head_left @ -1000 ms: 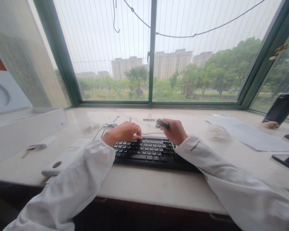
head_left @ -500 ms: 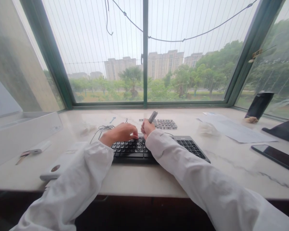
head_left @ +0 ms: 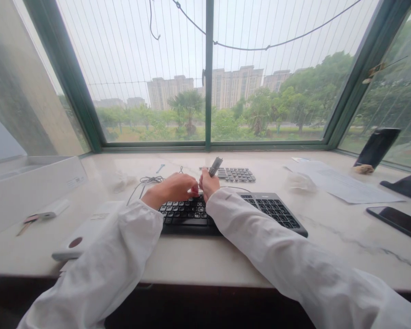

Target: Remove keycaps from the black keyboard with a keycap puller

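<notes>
A black keyboard [head_left: 270, 210] lies on the pale marble sill [head_left: 205, 260] in front of me. My left hand [head_left: 173, 188] rests on its upper left keys with the fingers curled down, the fingertips pinched at the top row. My right hand [head_left: 209, 183] is closed round a small grey tool [head_left: 215, 166] that sticks up and away from me, right beside my left fingertips. Behind the keyboard lie rows of loose dark keycaps [head_left: 235, 174]. Both arms wear white sleeves.
A white box [head_left: 30, 187] stands at the left, with a key and white fob [head_left: 43, 212] and a white device [head_left: 85, 230] near it. A thin cable [head_left: 147, 180], papers [head_left: 342, 187], a dark phone [head_left: 397, 221] and an upright black object [head_left: 376, 147] lie around. Windows back the sill.
My right hand swung from the keyboard's right of centre to the left, next to my left hand, turning the grey tool upright. The rows of keycaps behind came into sight.
</notes>
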The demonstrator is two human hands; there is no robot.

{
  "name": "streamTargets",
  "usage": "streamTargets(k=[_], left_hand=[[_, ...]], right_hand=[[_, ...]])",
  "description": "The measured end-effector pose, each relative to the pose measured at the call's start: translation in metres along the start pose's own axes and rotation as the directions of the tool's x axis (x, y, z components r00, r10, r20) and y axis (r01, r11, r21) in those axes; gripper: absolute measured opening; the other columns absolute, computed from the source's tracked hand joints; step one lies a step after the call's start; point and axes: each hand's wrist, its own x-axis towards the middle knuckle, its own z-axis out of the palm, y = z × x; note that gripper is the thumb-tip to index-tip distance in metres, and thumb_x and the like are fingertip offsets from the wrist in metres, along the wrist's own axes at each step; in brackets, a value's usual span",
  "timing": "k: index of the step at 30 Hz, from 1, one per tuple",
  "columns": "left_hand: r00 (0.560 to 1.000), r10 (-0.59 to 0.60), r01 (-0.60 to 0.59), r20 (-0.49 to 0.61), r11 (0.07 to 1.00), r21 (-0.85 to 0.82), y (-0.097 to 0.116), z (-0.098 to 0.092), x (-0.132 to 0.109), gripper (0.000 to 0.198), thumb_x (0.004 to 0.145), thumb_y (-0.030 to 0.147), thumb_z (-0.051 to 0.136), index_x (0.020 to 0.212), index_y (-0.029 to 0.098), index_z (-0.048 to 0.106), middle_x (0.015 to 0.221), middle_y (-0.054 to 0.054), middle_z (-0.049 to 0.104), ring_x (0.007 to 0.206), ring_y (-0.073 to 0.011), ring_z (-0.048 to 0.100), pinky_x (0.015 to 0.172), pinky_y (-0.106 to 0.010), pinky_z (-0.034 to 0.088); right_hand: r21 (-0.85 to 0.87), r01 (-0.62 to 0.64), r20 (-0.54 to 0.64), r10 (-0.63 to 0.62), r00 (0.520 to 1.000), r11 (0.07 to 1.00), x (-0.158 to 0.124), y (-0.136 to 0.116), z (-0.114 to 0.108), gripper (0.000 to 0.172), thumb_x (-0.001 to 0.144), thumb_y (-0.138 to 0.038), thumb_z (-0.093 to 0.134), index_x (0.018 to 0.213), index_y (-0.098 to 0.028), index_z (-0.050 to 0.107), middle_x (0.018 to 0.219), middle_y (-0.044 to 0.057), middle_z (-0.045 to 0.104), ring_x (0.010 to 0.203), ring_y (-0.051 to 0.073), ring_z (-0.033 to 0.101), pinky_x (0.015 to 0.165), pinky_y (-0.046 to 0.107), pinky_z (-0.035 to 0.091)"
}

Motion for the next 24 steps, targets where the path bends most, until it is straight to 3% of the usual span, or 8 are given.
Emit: streamTargets(k=[6, 12, 18, 24], left_hand=[[1.0, 0.012, -0.013, -0.021, 0.997, -0.079, -0.009, 0.005, -0.001, 0.019, 0.083, 0.036, 0.056, 0.087, 0.025, 0.071, 0.091, -0.001, 0.073, 0.083, -0.0178, 0.065, 0.076, -0.027, 0.046], [0.996, 0.041, -0.059, -0.081, 0.968, -0.244, -0.022, 0.014, 0.0, 0.018, 0.081, 0.035, 0.061, 0.086, 0.02, 0.07, 0.089, -0.002, 0.073, 0.078, -0.015, 0.064, 0.078, -0.025, 0.046], [0.988, 0.011, -0.06, -0.154, 0.945, -0.32, -0.029, 0.021, 0.002, 0.016, 0.077, 0.029, 0.066, 0.075, 0.014, 0.069, 0.071, -0.003, 0.07, 0.064, -0.0117, 0.058, 0.069, -0.023, 0.048], [0.982, -0.009, -0.07, -0.191, 0.913, -0.402, -0.031, 0.028, 0.002, 0.014, 0.071, 0.027, 0.069, 0.073, 0.013, 0.071, 0.062, -0.001, 0.065, 0.057, -0.0096, 0.052, 0.061, -0.021, 0.045]], right_hand=[[-0.068, 0.068, 0.02, -0.067, 0.998, 0.995, 0.0, 0.005, 0.001, 0.043, 0.083, -0.057, 0.048, 0.059, -0.021, 0.044, 0.045, -0.004, 0.042, 0.042, 0.01, 0.042, 0.041, 0.022, 0.035], [-0.157, 0.288, 0.22, -0.251, 0.943, 0.945, -0.024, -0.002, -0.002, 0.048, 0.079, -0.06, 0.049, 0.053, -0.019, 0.045, 0.048, -0.003, 0.045, 0.049, 0.011, 0.046, 0.051, 0.023, 0.037], [-0.205, 0.381, 0.35, -0.296, 0.889, 0.902, -0.035, -0.006, -0.003, 0.05, 0.08, -0.062, 0.046, 0.055, -0.019, 0.047, 0.05, -0.003, 0.044, 0.053, 0.011, 0.044, 0.055, 0.024, 0.035], [-0.17, 0.387, 0.343, -0.314, 0.885, 0.906, -0.033, -0.005, -0.003, 0.051, 0.078, -0.065, 0.046, 0.056, -0.019, 0.042, 0.05, -0.004, 0.04, 0.052, 0.011, 0.039, 0.053, 0.024, 0.032]])
